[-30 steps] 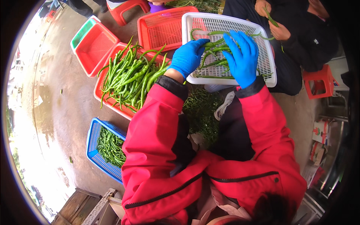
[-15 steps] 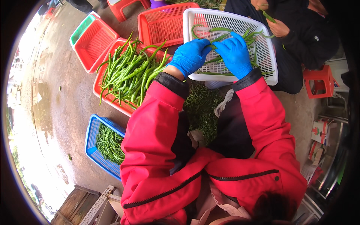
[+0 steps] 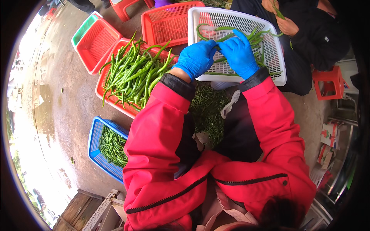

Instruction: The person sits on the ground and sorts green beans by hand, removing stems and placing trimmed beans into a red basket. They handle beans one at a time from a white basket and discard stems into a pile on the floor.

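Note:
Both my hands, in blue gloves, meet above the left part of a white slotted basket. My left hand is closed, and its fingertips pinch a green chili pepper that is mostly hidden. The fingers of my right hand press together on the same pepper, with the index finger raised. Beneath them in the basket lie several long green chilies. To the left, a red basket is heaped with whole long green chilies.
A blue basket of small green pieces stands lower left. Red baskets are farther back. Green scraps cover the floor between my legs. Across the white basket, another person's hands hold a green chili. A red stool stands right.
My hands stay almost in place; my right index finger has lifted and straightened slightly. The other person's hands have shifted a little with their chili.

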The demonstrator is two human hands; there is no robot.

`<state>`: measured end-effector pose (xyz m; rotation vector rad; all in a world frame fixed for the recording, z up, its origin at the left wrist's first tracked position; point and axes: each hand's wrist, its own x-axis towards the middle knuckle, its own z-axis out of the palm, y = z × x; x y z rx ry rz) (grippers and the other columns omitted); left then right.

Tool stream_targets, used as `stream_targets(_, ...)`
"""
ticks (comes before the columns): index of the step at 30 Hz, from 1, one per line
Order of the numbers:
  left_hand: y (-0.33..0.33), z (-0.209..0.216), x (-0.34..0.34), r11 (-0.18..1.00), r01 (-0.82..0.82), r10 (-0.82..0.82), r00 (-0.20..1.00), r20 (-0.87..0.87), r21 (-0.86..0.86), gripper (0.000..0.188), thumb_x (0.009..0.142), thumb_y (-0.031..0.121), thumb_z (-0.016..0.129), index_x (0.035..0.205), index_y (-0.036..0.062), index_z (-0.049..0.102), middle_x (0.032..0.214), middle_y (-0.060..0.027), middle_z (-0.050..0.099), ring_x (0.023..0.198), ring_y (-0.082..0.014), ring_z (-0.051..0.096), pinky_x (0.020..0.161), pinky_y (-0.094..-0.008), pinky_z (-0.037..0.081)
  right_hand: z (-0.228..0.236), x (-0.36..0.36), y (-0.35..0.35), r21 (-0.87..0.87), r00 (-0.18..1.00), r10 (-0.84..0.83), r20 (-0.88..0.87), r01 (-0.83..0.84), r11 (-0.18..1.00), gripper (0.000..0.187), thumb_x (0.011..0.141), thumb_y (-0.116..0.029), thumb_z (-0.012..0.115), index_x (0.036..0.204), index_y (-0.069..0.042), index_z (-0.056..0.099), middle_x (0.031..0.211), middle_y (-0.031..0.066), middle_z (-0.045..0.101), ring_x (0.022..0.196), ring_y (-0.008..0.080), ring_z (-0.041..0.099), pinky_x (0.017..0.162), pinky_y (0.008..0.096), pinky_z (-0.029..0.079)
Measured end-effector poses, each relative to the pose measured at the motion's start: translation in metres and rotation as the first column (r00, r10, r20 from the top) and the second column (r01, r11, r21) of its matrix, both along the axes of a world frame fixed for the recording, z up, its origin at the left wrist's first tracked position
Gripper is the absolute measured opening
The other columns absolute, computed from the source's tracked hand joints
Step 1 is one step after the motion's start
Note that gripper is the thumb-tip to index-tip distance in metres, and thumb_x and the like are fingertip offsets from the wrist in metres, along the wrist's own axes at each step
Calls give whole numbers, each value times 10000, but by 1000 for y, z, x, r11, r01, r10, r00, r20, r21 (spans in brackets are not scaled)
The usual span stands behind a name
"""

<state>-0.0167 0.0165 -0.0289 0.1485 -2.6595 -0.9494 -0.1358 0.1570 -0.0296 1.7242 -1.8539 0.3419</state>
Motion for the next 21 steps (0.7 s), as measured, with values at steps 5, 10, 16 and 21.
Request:
stream_targets(5, 5, -4, -5, 992, -22, 48, 976, -211, 124, 155, 853, 200, 522, 934, 89, 593, 811, -185, 614, 744, -372, 594, 630, -453, 479, 0, 3, 0, -118, 999, -29, 29, 32, 992, 195, 720, -103, 586, 914, -113, 606, 736, 11, 493, 775, 194, 525, 977, 404, 368)
stream_targets(10, 11, -9, -10, 941, 21, 80, 955, -284, 337, 122, 842, 151, 551, 904, 58, 599, 811, -205, 606, 749, -398, 579, 636, -439, 473, 4, 8, 1, -189, 997, -57, 43, 65, 980, 197, 705, -90, 596, 900, -116, 606, 742, 13, 497, 773, 199, 519, 968, 418, 368)
stream_targets(16, 12, -6, -9, 875, 62, 70, 965, -253, 479, 121, 848, 129, 549, 915, 39, 595, 802, -209, 605, 752, -405, 575, 645, -424, 476, 4, 13, 0, -247, 996, -55, 71, 71, 966, 215, 700, -60, 598, 910, -104, 601, 743, 20, 498, 742, 221, 510, 957, 437, 369)
stream_targets(21, 13, -3, -8, 810, 46, 71, 982, -175, 584, 156, 875, 163, 546, 951, 36, 594, 812, -205, 612, 767, -386, 600, 650, -388, 488, 5, 15, 1, -308, 990, -27, 136, 68, 949, 234, 696, -40, 625, 925, -82, 597, 766, 31, 515, 756, 243, 518, 937, 463, 375)
